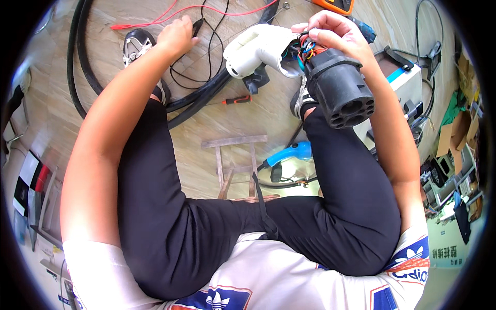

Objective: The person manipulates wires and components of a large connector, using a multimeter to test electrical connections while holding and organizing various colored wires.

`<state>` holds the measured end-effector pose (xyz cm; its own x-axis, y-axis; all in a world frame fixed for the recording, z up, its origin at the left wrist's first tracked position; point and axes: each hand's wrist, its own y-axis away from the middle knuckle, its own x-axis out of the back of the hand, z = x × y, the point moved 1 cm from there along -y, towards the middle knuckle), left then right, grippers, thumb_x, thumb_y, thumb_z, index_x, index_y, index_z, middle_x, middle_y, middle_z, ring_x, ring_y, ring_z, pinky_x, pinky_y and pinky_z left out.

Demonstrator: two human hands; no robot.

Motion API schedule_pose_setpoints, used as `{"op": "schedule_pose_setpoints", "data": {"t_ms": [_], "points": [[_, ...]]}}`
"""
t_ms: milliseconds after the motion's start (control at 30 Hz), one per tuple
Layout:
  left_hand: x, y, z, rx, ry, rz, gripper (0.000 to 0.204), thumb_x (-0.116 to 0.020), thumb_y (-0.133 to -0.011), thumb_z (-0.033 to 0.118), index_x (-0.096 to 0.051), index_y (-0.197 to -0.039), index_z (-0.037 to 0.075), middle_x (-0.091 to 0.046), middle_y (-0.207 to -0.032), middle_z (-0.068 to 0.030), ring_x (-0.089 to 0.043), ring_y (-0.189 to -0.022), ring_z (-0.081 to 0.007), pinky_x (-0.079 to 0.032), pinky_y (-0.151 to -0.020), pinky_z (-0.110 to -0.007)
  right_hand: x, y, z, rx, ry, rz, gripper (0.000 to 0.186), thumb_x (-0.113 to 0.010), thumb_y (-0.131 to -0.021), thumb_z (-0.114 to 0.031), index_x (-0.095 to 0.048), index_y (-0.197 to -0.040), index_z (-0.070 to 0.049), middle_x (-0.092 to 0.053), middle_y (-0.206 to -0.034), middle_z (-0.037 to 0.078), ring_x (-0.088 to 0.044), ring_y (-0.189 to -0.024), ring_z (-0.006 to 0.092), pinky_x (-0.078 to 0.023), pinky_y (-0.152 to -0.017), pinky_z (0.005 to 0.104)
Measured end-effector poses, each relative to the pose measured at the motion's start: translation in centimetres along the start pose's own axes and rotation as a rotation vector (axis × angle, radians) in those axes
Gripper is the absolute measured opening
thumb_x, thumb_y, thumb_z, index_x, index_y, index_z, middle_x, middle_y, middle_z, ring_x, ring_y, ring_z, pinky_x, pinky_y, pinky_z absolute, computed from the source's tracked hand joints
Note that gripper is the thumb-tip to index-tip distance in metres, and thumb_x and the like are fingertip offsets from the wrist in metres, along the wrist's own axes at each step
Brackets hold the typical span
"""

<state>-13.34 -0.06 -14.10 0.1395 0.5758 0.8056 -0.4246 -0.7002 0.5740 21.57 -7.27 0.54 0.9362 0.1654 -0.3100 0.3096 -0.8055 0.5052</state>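
While the opened charging plug [310,67] rests over the person's right knee, the right hand [330,31] pinches its coloured wires [306,50]; the left hand [178,35] closes on a black probe [197,26] above thick black cable [201,95]; a screwdriver [236,99] lies nearby.

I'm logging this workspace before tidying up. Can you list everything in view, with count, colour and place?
charging plug: 1, white handle with black round head, coloured wires showing between, held top centre
black probe: 1, at left fingertips, top
red lead: 1, red, floor, top
thick cable: 1, black, curving across floor, top left
screwdriver: 1, orange and black, floor, centre
blue plug: 1, blue, floor near stool
stool: 1, wooden, between the legs
meter: 1, orange, top edge
white box: 1, white with blue stripe, right
shoes: 2, grey
left hand: on probe
right hand: on wires
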Motion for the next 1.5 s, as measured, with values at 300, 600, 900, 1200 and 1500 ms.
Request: {"op": "schedule_pose_setpoints", "data": {"t_ms": [300,600,900,1200,1500], "points": [[6.3,2.9,2.9,-0.336,0.541,-0.086,0.032,-0.075,-0.084,0.02,-0.058,-0.1,-0.003,-0.066,-0.08,-0.0145,-0.068,-0.077,-0.0283,-0.054,-0.071,-0.038,-0.1,1.5,0.3,0.005,-0.166,0.078,0.006,-0.067,-0.089,-0.005,-0.061,-0.088,-0.003,-0.071,-0.112,0.023,-0.07,-0.099,0.0185,-0.059,-0.083,0.0307],[10.9,6.0,8.3,-0.687,0.69,-0.093,0.025,-0.073,-0.085,0.008,-0.059,-0.104,-0.001,-0.064,-0.076,-0.0135,-0.064,-0.068,-0.026,-0.052,-0.065,-0.036,-0.4,1.1,0.8,-0.001,-0.248,0.06,0.007,-0.066,-0.09,-0.005,-0.06,-0.087,-0.002,-0.071,-0.114,0.021,-0.071,-0.095,0.0185,-0.06,-0.082,0.0322],[11.3,6.4,8.9,-0.668,0.738,-0.13,0.029,-0.075,-0.084,0.016,-0.061,-0.104,0.0,-0.064,-0.073,-0.0116,-0.065,-0.067,-0.0252,-0.053,-0.065,-0.036,-0.6,1.0,0.3,-0.014,-0.207,0.068,0.007,-0.066,-0.09,-0.006,-0.061,-0.088,-0.002,-0.072,-0.112,0.02,-0.072,-0.093,0.0185,-0.06,-0.081,0.032],[11.0,6.6,9.2,-0.629,0.808,-0.148,0.031,-0.074,-0.086,0.021,-0.061,-0.105,0.0,-0.067,-0.076,-0.0113,-0.067,-0.069,-0.023,-0.054,-0.068,-0.035,-0.1,0.7,1.0,-0.005,-0.193,0.056,0.007,-0.068,-0.089,-0.006,-0.062,-0.087,-0.003,-0.073,-0.109,0.017,-0.071,-0.088,0.0149,-0.06,-0.077,0.0292],[11.1,6.6,9.5,-0.6,0.871,-0.148,0.03,-0.074,-0.087,0.019,-0.061,-0.105,-0.001,-0.068,-0.076,-0.011,-0.069,-0.07,-0.0211,-0.055,-0.068,-0.034,-0.4,0.8,0.5,-0.031,-0.228,0.08,0.008,-0.067,-0.089,-0.005,-0.06,-0.087,-0.002,-0.071,-0.113,0.022,-0.071,-0.095,0.0188,-0.06,-0.083,0.0328]]}}
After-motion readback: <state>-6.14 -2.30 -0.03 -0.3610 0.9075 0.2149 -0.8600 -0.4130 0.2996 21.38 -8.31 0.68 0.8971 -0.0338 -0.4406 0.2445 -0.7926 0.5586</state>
